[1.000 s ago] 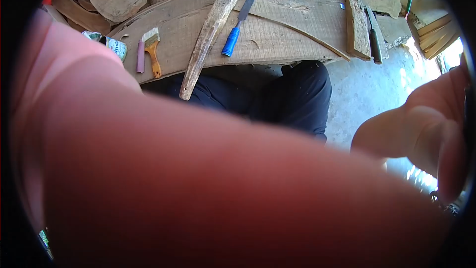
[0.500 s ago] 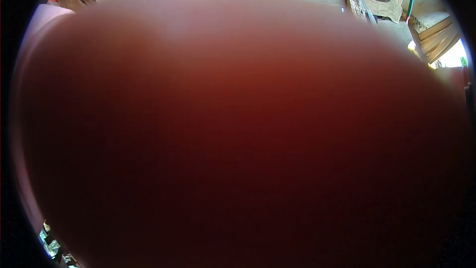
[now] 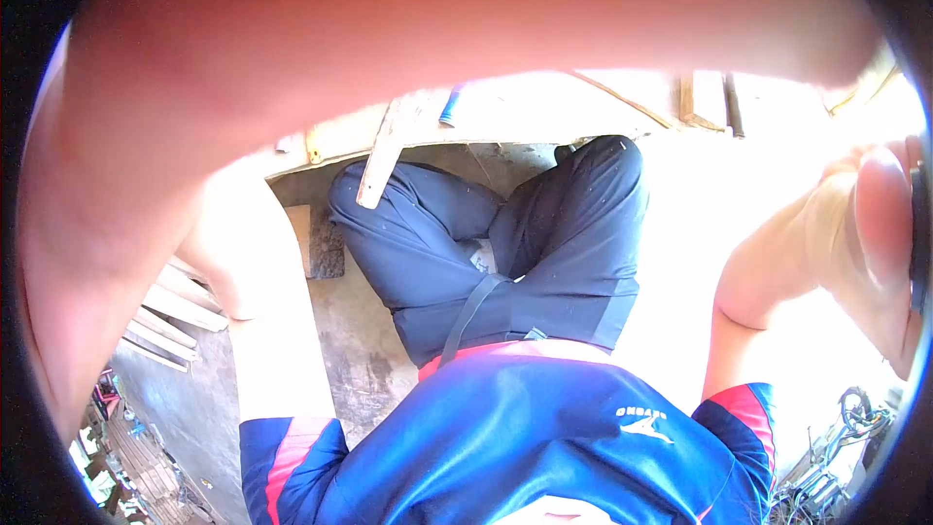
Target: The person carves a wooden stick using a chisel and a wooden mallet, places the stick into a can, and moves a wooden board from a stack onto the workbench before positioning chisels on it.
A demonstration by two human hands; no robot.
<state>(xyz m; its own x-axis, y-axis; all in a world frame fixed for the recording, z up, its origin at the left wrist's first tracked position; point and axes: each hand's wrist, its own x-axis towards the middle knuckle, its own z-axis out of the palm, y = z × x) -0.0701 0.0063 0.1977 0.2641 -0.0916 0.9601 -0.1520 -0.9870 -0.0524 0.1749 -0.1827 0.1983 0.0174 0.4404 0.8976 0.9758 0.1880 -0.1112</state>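
Observation:
My left hand [image 3: 466, 10] is very close to the lens, a large blurred band across the top of the head view. Its forearm curves up along the left side; I cannot make out separate fingers or anything held. At the right edge is my right hand [image 3: 880, 219], with the thumb raised against a dark object [image 3: 918, 243] that is mostly cut off. The other fingers are largely hidden. Below, my crossed legs in dark trousers [image 3: 496, 253] rest under the edge of a bright, overexposed work surface [image 3: 525, 102].
A wooden strip [image 3: 382, 156] juts over the work surface's near edge, beside a blue cylindrical item [image 3: 450, 107]. Further wood pieces [image 3: 170, 316] lie at the left on the grey floor [image 3: 355, 331]. Tangled metal parts [image 3: 841, 442] sit at the lower right.
The blurred hand that covered most of the view has shifted to the top. The camera now looks down at my body and legs, and the right hand shows clearly.

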